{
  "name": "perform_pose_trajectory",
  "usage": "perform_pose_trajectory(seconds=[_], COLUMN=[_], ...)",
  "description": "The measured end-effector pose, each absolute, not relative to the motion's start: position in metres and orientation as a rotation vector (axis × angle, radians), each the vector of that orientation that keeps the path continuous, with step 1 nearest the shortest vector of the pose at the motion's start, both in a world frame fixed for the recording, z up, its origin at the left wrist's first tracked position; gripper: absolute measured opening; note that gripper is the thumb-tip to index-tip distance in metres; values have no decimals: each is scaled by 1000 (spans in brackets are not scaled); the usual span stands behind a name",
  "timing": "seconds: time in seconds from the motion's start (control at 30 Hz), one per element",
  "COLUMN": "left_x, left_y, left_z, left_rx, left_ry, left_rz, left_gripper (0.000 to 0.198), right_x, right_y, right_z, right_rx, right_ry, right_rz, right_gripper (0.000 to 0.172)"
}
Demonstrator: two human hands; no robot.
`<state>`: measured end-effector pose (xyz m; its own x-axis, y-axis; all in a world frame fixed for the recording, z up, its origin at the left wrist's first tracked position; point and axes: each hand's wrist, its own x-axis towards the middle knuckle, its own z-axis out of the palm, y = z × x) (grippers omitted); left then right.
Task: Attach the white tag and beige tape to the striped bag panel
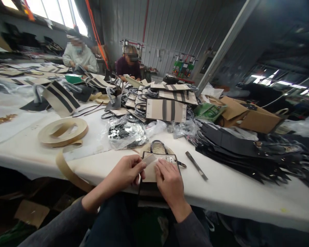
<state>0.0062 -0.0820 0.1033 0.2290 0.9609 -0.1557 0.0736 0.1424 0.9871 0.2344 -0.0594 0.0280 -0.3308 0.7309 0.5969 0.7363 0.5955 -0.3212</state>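
A small bag panel point(154, 171), beige with black edging and a black handle loop, lies at the near edge of the white table point(237, 192) and hangs partly over it. My left hand point(126, 171) is closed in a pinch on a strip of beige tape point(149, 159) at the panel's top left corner. My right hand point(170, 180) rests flat on the panel, fingers stretched out and pressing it down. A dark metal tool point(196, 165) lies on the table just right of my right hand.
A roll of beige tape point(63, 132) sits to the left, its loose end hanging off the table. A stack of black bag pieces point(242, 147) lies at right, striped beige bags point(166, 109) and plastic-wrapped parts behind. Cardboard boxes point(249, 115) stand far right. Two people sit at the far end.
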Motion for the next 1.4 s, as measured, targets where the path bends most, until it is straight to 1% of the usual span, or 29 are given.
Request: perform_pose_trajectory(seconds=[0.1,0.3,0.4,0.47,0.57,0.6,0.7,0.73,0.77,0.8,0.87,0.97,1.0,1.03,1.23,1.4], left_x=[10,20,26,28,26,25,22,22,22,23,26,31,32,32,35,49], left_y=[-85,-87,-88,-90,-95,-97,-102,-103,-104,-104,-103,-101,-101,-102,-109,-109], left_z=[92,89,87,84,80,79,79,79,79,79,77,74,74,74,76,64], left_rx=[1255,1264,1291,1306,1289,1271,1226,1224,1230,1237,1255,1301,1307,1301,1255,1266], left_ry=[1207,1221,1241,1273,1249,1208,1027,971,930,904,887,907,909,908,1062,1269], left_rz=[883,867,851,843,842,846,853,858,864,871,880,881,880,878,857,995], left_gripper=[43,38,38,37,31,37,80,89,93,93,84,45,37,36,49,51], right_x=[243,247,242,241,242,243,246,247,247,247,246,245,245,245,242,228], right_y=[-60,-62,-62,-64,-66,-67,-67,-67,-67,-67,-67,-67,-67,-67,-65,-48], right_z=[46,82,89,91,94,96,100,102,103,105,107,110,110,110,105,99], right_rx=[-1157,-1204,-1206,-1189,-1122,-1096,-1032,-1018,-1009,-1004,-1007,-1018,-1020,-1026,-1114,-1177], right_ry=[-1942,-1736,-1721,-1747,-1807,-1834,-1947,-1979,-2003,-2017,-2026,-2038,-2040,-2040,-1988,-2027], right_rz=[169,770,811,796,792,798,841,849,848,840,823,820,818,814,791,675], right_gripper=[30,34,27,26,23,22,21,22,22,22,23,25,26,26,26,24])
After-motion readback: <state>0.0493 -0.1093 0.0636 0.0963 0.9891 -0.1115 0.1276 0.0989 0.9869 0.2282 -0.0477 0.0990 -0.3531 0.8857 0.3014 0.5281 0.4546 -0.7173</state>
